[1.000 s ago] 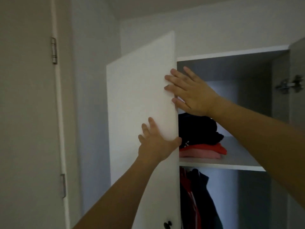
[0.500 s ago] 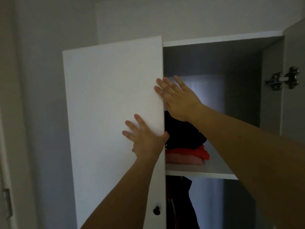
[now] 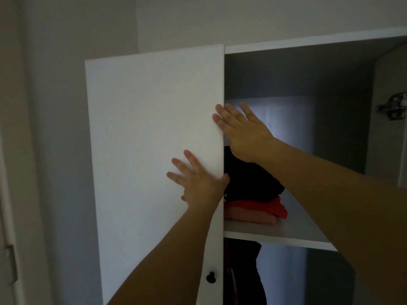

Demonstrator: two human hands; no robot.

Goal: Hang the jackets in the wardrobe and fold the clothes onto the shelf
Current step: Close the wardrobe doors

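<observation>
The white wardrobe's left door (image 3: pixel 152 150) now nearly faces me, with a black knob (image 3: pixel 211 277) low on it. My left hand (image 3: pixel 198 183) presses flat on the door's front near its free edge, fingers spread. My right hand (image 3: pixel 244 133) lies with straight fingers on the same edge, higher up. On the shelf (image 3: pixel 279 238) behind sits a folded stack: a black garment (image 3: pixel 248 179) on top, a red one (image 3: pixel 259 205) and a pink one (image 3: pixel 248 216) below. Dark jackets (image 3: pixel 242 271) hang under the shelf, partly hidden by the door.
The right wardrobe door (image 3: pixel 387 119) stands open at the frame's right edge, its metal hinge (image 3: pixel 393 106) showing. A room door with a hinge (image 3: pixel 11 263) runs along the far left. Grey wall fills the space above and left of the wardrobe.
The left door has swung further shut, turning from edge-on to nearly facing me. Both hands stayed on its edge and moved with it.
</observation>
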